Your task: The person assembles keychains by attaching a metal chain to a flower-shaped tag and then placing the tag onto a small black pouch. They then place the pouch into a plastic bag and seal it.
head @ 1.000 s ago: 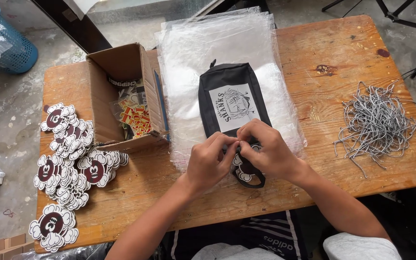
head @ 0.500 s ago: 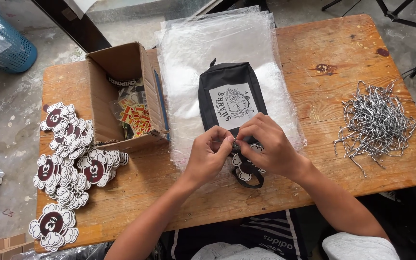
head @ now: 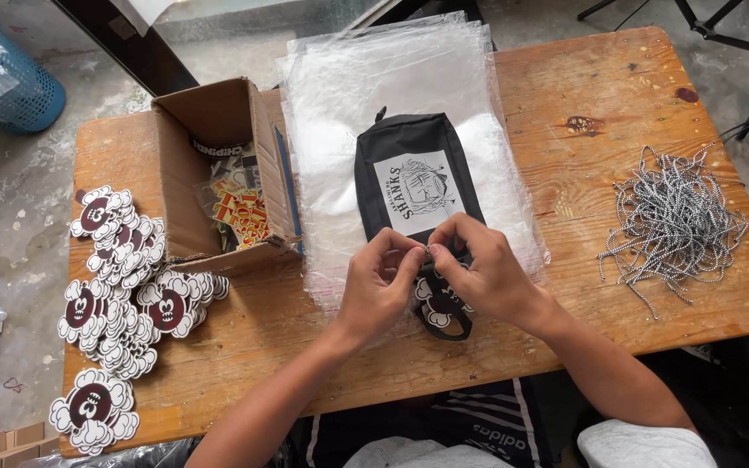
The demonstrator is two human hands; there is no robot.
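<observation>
A black zip pouch [head: 413,178] with a white printed patch lies on a stack of clear plastic bags [head: 374,95] in the middle of the wooden table [head: 582,95]. My left hand [head: 379,286] and my right hand [head: 483,273] meet at the pouch's near end. Their fingertips pinch a small metal ring at the zip end. A dark cloud-edged tag [head: 440,312] hangs under my hands, partly hidden by them.
An open cardboard box [head: 210,147] with colourful packets stands left of the bags. Several maroon-and-white cloud-shaped tags [head: 123,286] lie piled at the table's left end. A heap of black-and-white cords [head: 674,217] sits at the right. A blue basket [head: 10,82] stands on the floor.
My fingers have shifted slightly at the pouch's near end, still working on the small ring. The pouch and everything else on the table stay put.
</observation>
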